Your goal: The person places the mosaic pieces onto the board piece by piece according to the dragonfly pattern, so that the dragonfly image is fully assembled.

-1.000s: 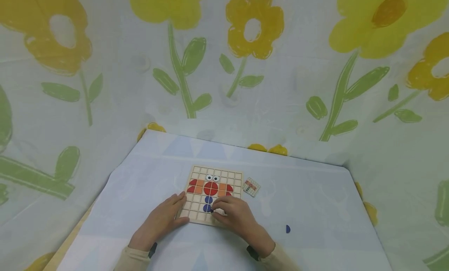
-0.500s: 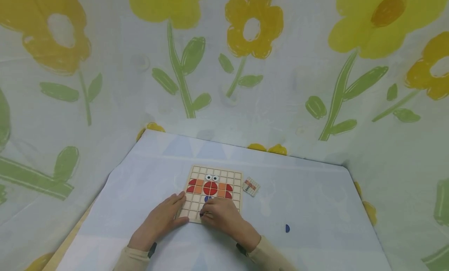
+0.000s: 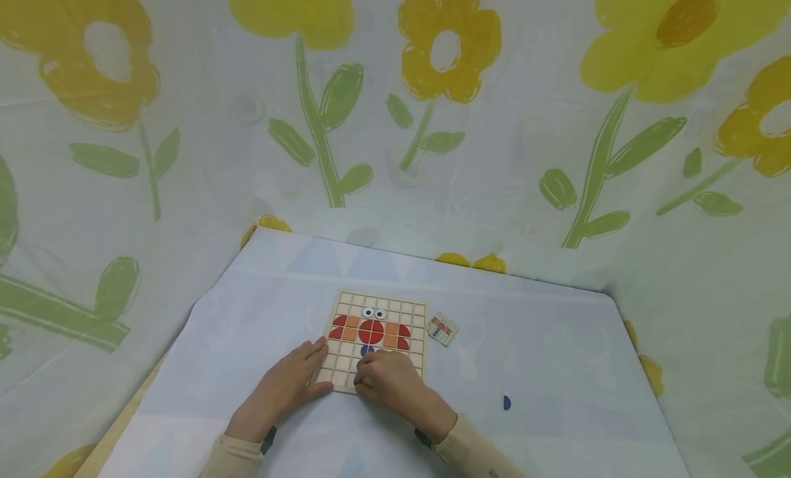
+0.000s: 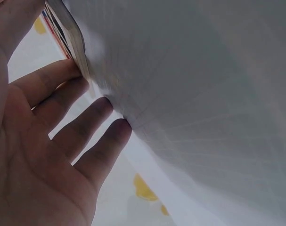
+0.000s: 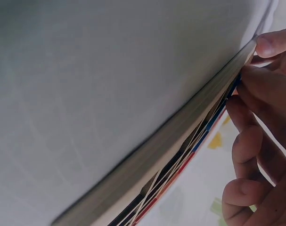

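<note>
A wooden grid board (image 3: 343,363) lies on the table in the head view. Set in it are two eye tiles (image 3: 374,314), a red circle of quarter tiles (image 3: 371,332), orange squares (image 3: 350,329) and red tiles at both sides. Just below the circle shows a blue tile (image 3: 366,350). My left hand (image 3: 287,382) rests at the board's left edge, fingers straight, touching its side (image 4: 73,33) in the left wrist view. My right hand (image 3: 395,382) is over the board's lower middle, fingertips pinching a small dark-blue tile (image 3: 357,379), mostly hidden by them.
A small pattern card (image 3: 443,329) with a matching grid picture lies right of the board. Farther right on the pale tablecloth (image 3: 556,368) is a loose blue half-round tile (image 3: 507,402). A flower-printed curtain (image 3: 494,155) stands around the table's back and sides.
My right hand has moved left and slightly down across the board, now covering the lower blue tiles. The left hand and the board stay where they were.
</note>
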Tool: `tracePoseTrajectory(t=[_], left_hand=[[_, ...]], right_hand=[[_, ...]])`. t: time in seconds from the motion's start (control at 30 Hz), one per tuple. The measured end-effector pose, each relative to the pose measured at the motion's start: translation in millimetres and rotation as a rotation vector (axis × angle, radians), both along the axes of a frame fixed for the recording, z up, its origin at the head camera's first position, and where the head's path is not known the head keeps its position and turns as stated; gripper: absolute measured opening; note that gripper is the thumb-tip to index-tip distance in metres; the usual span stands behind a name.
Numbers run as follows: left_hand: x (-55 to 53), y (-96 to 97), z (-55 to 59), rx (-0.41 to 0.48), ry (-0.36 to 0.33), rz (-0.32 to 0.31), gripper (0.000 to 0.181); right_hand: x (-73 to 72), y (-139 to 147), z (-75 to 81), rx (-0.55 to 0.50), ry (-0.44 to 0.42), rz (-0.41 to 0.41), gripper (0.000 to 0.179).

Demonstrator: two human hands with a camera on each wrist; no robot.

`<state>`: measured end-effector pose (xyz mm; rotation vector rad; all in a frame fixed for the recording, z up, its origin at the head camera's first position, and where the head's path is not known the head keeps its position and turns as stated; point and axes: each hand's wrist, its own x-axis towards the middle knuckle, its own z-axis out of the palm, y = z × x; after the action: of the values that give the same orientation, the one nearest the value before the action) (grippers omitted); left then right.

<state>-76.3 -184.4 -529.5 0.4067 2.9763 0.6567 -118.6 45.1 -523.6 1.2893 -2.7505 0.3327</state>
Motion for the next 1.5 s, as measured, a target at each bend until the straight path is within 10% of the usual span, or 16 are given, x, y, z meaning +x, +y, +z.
tracePoseTrajectory(t=[0.83,1.5], left_hand=[[-1.3,1.5,-4.7,-0.029,-0.031,0.042,0.08],[-0.6,3.8,-3.3,-0.043,-0.022,0.029,0.08]], right_hand=[[7.0,9.6,0.3,0.003,-0.018,-0.022,0.01],[23.6,132.8,-0.8,-0.228,-0.029,-0.341,0.032]])
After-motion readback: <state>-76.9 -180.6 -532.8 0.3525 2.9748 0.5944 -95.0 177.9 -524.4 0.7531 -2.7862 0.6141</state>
